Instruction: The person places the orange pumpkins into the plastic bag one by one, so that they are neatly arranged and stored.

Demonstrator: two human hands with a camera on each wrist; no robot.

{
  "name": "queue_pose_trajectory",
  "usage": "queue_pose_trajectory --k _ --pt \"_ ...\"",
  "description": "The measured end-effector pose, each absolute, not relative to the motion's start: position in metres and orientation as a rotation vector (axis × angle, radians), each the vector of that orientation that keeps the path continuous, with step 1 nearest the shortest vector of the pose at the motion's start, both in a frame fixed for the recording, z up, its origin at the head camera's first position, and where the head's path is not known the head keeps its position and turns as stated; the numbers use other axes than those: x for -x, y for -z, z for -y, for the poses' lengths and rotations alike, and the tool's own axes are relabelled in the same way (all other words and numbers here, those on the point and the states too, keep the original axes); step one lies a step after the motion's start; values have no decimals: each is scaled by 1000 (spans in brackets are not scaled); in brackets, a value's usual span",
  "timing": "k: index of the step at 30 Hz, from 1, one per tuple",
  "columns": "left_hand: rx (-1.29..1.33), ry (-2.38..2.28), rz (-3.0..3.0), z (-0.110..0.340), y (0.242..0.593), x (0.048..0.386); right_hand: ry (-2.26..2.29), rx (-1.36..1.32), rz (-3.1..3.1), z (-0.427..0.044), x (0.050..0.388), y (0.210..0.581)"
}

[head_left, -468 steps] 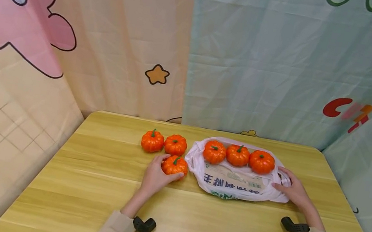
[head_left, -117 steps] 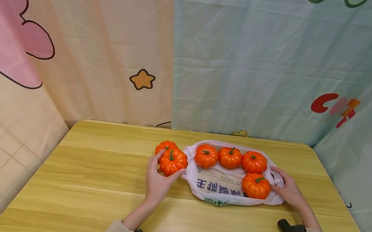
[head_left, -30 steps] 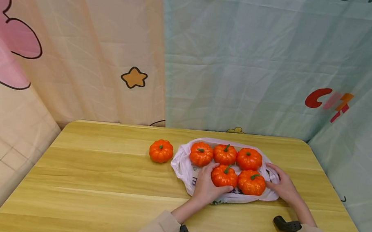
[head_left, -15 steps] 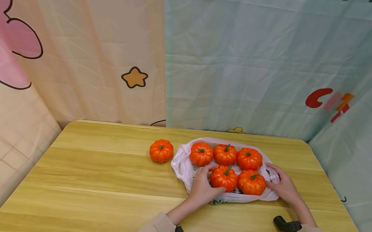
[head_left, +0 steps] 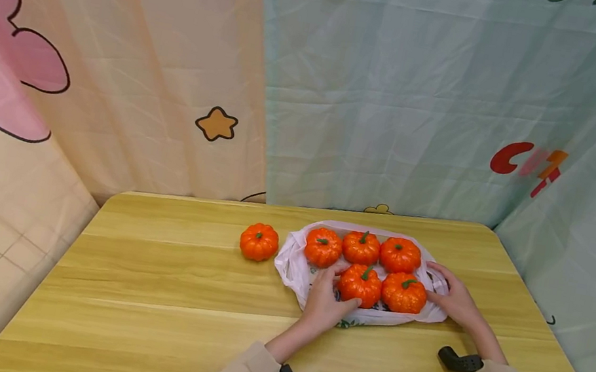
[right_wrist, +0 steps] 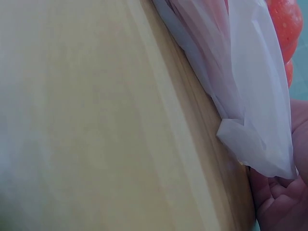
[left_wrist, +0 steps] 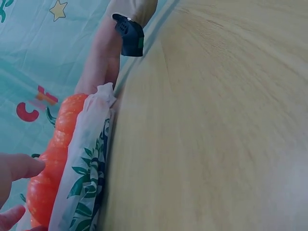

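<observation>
A white plastic bag (head_left: pixel 293 265) with green print lies spread open on the table. Inside it sit several small orange pumpkins with green stems, three behind and two in front. My left hand (head_left: pixel 324 303) is at the left side of the front-left pumpkin (head_left: pixel 360 286), fingers and thumb spread loosely about it. In the left wrist view its thumb (left_wrist: pixel 21 166) is up against the orange skin. At the bag's right end my right hand (head_left: pixel 459 301) holds the edge, beside the front-right pumpkin (head_left: pixel 403 293). The right wrist view shows its curled fingers (right_wrist: pixel 281 204) under the plastic.
One more pumpkin (head_left: pixel 259 242) stands on the wooden table (head_left: pixel 147 292), left of the bag. A printed curtain (head_left: pixel 386 95) hangs along the table's back and sides. Each wrist wears a black camera mount.
Several pumpkins have passed from the table into the bag. My left hand carried the latest to the front row, then loosened and drew back slightly left. The right hand stays on the bag.
</observation>
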State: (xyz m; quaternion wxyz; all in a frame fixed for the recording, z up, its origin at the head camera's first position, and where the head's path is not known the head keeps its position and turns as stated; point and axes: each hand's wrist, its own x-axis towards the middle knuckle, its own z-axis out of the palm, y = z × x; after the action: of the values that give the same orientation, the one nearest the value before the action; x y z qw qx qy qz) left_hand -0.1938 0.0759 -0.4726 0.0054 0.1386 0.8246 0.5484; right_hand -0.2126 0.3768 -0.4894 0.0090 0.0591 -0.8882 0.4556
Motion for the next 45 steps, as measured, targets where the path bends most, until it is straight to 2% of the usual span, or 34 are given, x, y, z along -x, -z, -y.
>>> queue_pose_trajectory --k 7,17,28,45 --pt "-509 -1693 -2583 -62 463 191 -1426 -197 2768 -376 214 489" --pt "-551 -1908 -2669 -32 462 192 -1424 -218 2769 -373 216 489" --pt "-374 -2030 -2813 13 463 197 -1410 -198 2798 -373 216 490" --pt "-126 -1912 -3016 70 469 223 -1387 -203 2814 -378 213 488"
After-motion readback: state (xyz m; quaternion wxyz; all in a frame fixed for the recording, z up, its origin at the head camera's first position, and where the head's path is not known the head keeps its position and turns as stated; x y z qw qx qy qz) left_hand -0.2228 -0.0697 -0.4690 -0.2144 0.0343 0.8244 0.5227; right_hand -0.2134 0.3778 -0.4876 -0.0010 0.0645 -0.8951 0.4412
